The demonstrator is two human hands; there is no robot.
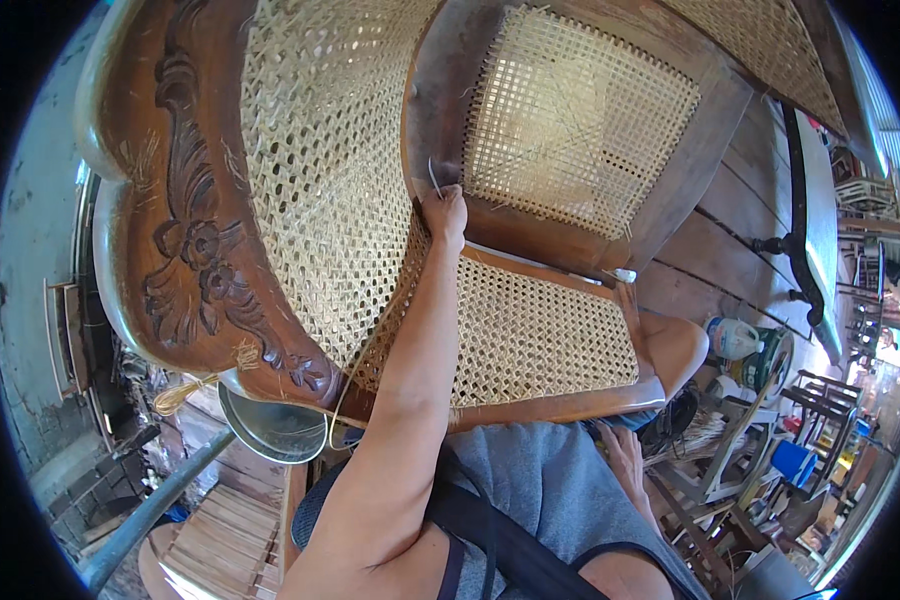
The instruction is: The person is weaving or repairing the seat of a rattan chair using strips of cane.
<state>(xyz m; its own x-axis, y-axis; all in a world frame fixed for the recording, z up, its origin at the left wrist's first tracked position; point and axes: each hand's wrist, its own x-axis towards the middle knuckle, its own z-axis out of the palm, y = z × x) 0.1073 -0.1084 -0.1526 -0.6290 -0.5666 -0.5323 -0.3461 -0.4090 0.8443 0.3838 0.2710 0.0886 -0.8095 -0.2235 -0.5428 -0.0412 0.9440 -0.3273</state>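
We find the carved wooden chair [320, 190], with its woven cane panels, directly before us and above our lap. Our left hand [445, 215] is closed, pinching a thin curved strip [433, 172] at the frame edge between panels; its material we cannot determine. Our right hand [625, 460] lies low beside the grey shirt [530, 470]; its grip we cannot tell. A metal basin [270, 438] sits below the carved edge, a blue bucket [794, 462] well apart at right.

A brown, dark-seamed floor [710, 252] extends beneath and beyond the large, carved, cane-woven wooden chair [340, 170].
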